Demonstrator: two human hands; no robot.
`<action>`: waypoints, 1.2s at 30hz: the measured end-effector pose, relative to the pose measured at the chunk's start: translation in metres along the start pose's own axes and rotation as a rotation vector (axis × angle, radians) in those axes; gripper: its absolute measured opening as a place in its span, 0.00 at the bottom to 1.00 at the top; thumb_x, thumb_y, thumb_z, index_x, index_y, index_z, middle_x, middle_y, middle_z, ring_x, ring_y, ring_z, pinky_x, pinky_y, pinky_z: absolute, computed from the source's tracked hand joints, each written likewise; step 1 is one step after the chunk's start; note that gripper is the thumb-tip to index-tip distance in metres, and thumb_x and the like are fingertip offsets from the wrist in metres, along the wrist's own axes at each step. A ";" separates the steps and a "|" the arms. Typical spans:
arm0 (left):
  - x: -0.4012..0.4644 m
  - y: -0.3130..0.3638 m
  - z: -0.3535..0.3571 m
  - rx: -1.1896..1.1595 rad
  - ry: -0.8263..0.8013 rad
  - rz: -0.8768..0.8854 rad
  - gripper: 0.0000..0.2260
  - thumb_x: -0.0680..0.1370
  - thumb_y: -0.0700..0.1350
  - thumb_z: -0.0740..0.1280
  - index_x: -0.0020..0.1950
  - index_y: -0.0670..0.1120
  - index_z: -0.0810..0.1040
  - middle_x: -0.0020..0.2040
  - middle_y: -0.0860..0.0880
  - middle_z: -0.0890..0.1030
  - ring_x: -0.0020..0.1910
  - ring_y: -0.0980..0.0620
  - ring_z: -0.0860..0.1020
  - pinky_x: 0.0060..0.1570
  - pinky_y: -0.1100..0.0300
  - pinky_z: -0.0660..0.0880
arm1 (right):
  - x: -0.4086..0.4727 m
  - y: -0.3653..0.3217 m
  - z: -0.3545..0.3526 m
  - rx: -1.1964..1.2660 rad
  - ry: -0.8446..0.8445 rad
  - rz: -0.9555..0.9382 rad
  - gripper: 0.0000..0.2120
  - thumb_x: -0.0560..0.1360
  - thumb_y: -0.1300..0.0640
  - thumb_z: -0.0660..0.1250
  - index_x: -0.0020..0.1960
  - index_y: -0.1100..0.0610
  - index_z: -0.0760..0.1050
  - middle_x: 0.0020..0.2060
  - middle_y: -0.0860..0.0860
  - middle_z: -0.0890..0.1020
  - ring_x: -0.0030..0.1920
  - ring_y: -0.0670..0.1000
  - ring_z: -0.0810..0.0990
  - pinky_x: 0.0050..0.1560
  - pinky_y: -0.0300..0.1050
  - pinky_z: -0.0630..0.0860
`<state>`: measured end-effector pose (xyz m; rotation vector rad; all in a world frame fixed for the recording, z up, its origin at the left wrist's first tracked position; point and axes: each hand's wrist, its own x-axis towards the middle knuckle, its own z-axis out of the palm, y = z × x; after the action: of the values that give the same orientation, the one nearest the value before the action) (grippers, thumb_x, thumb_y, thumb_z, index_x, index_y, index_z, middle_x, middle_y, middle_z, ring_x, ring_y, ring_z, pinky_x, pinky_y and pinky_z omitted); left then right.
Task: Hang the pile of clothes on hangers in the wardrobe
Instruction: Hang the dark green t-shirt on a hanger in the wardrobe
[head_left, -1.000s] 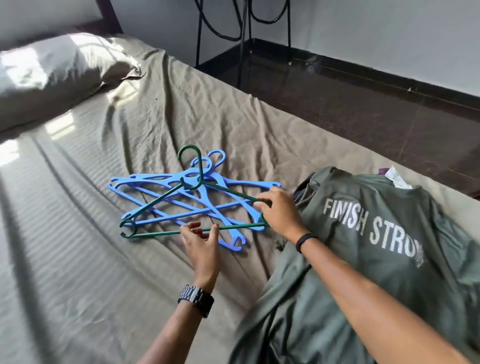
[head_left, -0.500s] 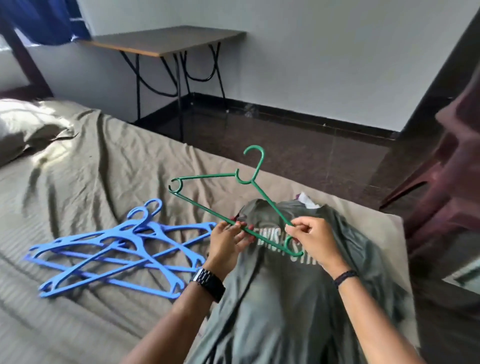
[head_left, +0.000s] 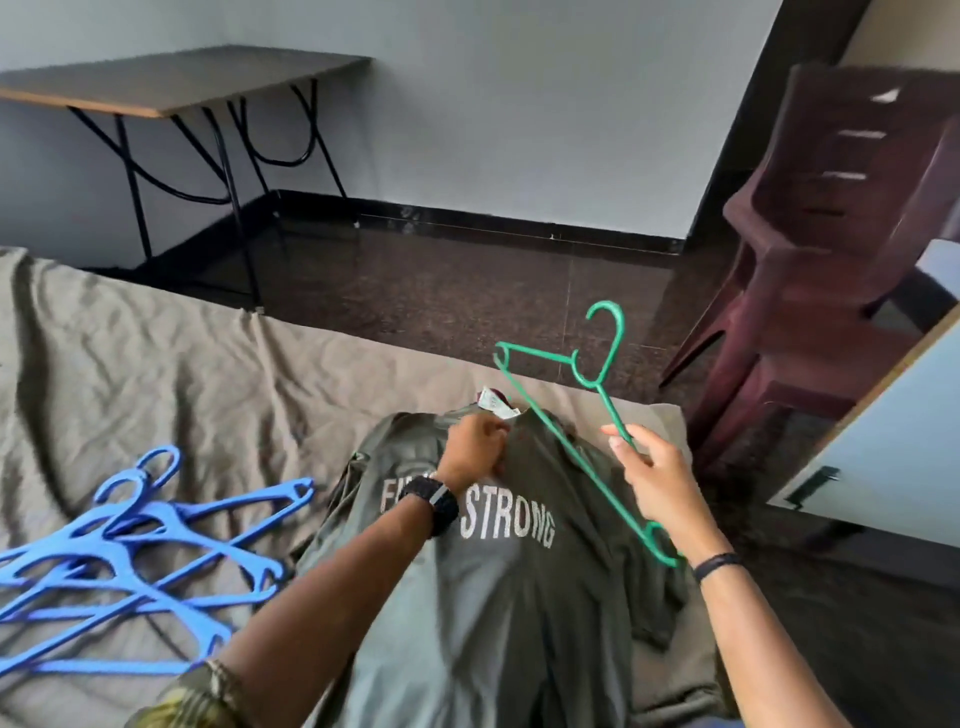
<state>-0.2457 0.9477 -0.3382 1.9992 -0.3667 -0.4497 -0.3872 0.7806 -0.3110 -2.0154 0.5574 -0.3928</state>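
An olive green T-shirt (head_left: 498, 613) with white lettering lies flat on the bed, on top of a pile of clothes. My left hand (head_left: 475, 447) grips the shirt at its collar, next to a white label. My right hand (head_left: 657, 480) holds a green hanger (head_left: 582, 415) by its sloping arm, raised above the right side of the shirt with the hook pointing up. Several blue hangers (head_left: 130, 566) lie in a heap on the bedsheet at the left.
The bed is covered by a creased taupe sheet (head_left: 182, 374). A dark folding table (head_left: 171, 83) stands by the far wall. Stacked maroon plastic chairs (head_left: 831, 249) stand at the right, beside a pale wardrobe door (head_left: 893, 441). Dark floor lies beyond the bed.
My left hand let go of the green hanger and moved onto the shirt's collar. My right hand carried the hanger to the right, above the shirt. The camera turned right.
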 end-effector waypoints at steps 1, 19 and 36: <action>0.013 -0.002 -0.006 0.173 0.097 0.055 0.10 0.77 0.34 0.61 0.53 0.37 0.81 0.44 0.41 0.82 0.41 0.44 0.81 0.48 0.52 0.77 | -0.001 -0.002 -0.007 -0.031 -0.004 -0.027 0.09 0.80 0.60 0.62 0.56 0.57 0.79 0.20 0.37 0.71 0.22 0.36 0.72 0.25 0.27 0.66; 0.091 -0.033 -0.073 0.843 -0.183 -0.143 0.18 0.82 0.49 0.57 0.60 0.36 0.77 0.63 0.38 0.77 0.62 0.40 0.74 0.57 0.54 0.70 | 0.049 -0.021 -0.060 -0.160 -0.230 -0.101 0.10 0.80 0.57 0.61 0.53 0.54 0.81 0.19 0.43 0.59 0.17 0.43 0.60 0.20 0.31 0.57; 0.084 -0.011 -0.114 0.387 -0.181 -0.167 0.07 0.74 0.31 0.68 0.51 0.35 0.81 0.22 0.54 0.78 0.19 0.61 0.74 0.27 0.69 0.75 | 0.054 -0.056 -0.075 -0.208 -0.320 -0.121 0.09 0.80 0.58 0.61 0.51 0.55 0.80 0.18 0.43 0.60 0.18 0.43 0.57 0.20 0.31 0.54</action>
<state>-0.1180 1.0050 -0.3134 2.3837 -0.4256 -0.7109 -0.3660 0.7211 -0.2238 -2.2617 0.2864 -0.0804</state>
